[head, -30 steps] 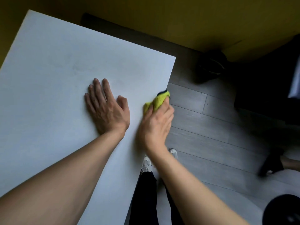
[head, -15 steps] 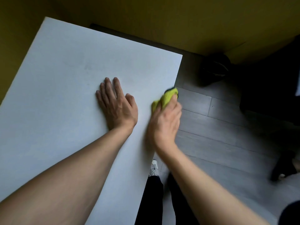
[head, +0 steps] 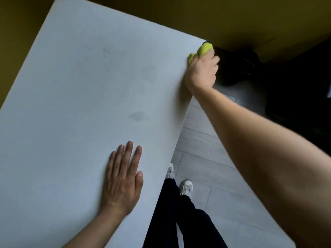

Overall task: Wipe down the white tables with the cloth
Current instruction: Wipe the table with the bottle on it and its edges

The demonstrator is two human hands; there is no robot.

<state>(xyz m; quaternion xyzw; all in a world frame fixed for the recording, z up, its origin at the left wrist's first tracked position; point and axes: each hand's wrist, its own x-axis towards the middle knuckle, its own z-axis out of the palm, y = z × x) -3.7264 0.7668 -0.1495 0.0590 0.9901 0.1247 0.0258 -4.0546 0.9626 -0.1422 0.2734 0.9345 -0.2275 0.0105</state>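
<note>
A white table [head: 75, 97] fills the left and middle of the view, with faint grey smudges near its centre. My right hand [head: 201, 72] grips a bunched yellow-green cloth [head: 203, 51] at the table's far right corner, against its right edge. Only the cloth's upper part shows past my fingers. My left hand [head: 123, 178] lies flat on the tabletop near the right edge, fingers straight and together, holding nothing.
A yellow wall [head: 197, 13] runs behind the table. A dark round object [head: 238, 67] sits on the grey plank floor [head: 202, 145] just past the far corner. Dark furniture [head: 304, 86] stands at the right. My legs and white shoes [head: 186, 187] are beside the table edge.
My right hand has slid the cloth along the right edge to the far corner. My left hand now lies nearer the table's near end. The view has shifted forward.
</note>
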